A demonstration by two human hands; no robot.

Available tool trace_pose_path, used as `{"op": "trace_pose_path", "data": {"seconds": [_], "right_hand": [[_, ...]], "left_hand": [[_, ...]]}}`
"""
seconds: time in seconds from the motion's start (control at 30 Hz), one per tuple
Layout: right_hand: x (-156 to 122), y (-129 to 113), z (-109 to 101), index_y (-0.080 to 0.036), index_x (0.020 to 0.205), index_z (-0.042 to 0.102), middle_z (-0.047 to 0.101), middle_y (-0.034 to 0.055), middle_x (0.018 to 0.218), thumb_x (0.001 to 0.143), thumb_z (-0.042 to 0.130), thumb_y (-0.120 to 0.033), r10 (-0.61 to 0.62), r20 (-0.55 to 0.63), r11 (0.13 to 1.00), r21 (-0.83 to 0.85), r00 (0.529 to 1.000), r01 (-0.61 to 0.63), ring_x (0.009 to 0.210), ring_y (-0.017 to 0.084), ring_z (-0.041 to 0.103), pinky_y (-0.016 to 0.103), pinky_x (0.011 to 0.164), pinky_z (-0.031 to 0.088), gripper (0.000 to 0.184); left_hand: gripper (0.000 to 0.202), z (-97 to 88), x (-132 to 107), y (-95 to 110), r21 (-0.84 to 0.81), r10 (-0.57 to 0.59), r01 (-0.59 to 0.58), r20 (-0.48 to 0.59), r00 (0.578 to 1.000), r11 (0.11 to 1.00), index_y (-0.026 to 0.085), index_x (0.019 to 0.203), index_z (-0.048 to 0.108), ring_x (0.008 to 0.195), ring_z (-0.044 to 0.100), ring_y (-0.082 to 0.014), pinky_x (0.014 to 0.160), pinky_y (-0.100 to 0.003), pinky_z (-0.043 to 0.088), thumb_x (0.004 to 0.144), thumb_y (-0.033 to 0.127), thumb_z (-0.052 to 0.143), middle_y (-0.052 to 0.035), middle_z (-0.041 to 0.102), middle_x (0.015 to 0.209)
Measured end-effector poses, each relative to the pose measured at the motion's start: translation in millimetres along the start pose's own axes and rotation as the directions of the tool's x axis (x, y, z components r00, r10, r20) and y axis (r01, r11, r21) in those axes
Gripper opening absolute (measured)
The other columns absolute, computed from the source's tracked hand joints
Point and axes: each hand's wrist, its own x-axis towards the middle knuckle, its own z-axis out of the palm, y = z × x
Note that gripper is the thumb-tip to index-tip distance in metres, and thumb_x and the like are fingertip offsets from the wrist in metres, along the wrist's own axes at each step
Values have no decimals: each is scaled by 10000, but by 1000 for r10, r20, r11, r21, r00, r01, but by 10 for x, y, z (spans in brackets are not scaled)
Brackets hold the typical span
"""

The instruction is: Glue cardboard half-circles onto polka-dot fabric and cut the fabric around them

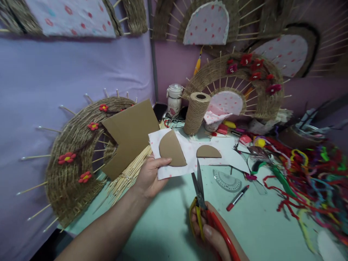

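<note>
- Writing: numerals on the single clear plastic protractor [227, 180], front-right of the twine spool [196, 114], are too small to read.
- Left grip [152, 177]: closed, thumb uppermost, clamping the large cardboard piece [171, 148] against white cloth [191, 154] with red spots, front-left of the spool.
- Right grip [214, 239]: closed around the handles, one yellow and one red, of one pair of scissors [200, 201], in front of the spool; metal blades parted in a narrow V, tips directed at the cloth.
- Cardboard, two round-edged cuts: the large one as above; the small half-disc [208, 152] flat on the cloth, front-right of the spool.
- Spool: one, coarse brown twine, hollow core, standing on the tabletop [163, 221].
- Woven arc [70, 145]: left of the spool, ribbed fibre, four red flowers with yellow centres plainly visible.
</note>
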Motion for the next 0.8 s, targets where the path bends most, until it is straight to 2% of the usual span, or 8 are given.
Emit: {"op": "trace_pose_path", "data": {"seconds": [0.1,0.3,0.47,0.6,0.8], "right_hand": [[4,-14,7,-205,877,500,448,-46,668,698,624,-759,-4,-17,1000,10,1000,4,518,73,340,211,475,278,595],[-16,-106,61,-221,824,424,341,-87,615,775,589,-714,-12,-47,1000,-22,999,11,477,56,256,196,434,242,522],[-40,-168,94,-226,813,404,346,-90,605,799,570,-705,6,-109,997,-75,994,-14,477,59,278,198,435,250,507],[-53,-200,104,-226,805,392,337,-94,595,790,558,-729,44,-152,991,-115,987,-62,480,56,261,187,429,231,530],[-89,-290,152,-236,790,380,335,-102,585,779,602,-704,80,-199,990,-96,977,-101,460,57,263,189,414,217,518]], "left_hand": [[675,19,-12,-11,12,-12,12,10,1000,1000,131,1290,579,1001,702,-293,1007,-482,500,638,-39,616,-93,762,976],[683,33,-10,-21,13,-3,2,24,1000,1000,140,1298,575,1000,703,-287,1006,-478,502,640,-40,615,-86,764,971],[680,-1,7,-43,19,-9,8,32,999,1000,142,1300,573,1018,696,-286,1012,-477,498,647,-41,619,-91,760,1002],[651,-1,0,-48,23,-15,15,31,999,1000,134,1282,589,994,706,-288,1007,-481,499,654,-37,622,-85,769,931],[648,24,-21,-33,35,-29,29,13,999,999,129,1270,606,977,712,-290,1009,-469,499,644,-35,627,-85,773,901]]}}
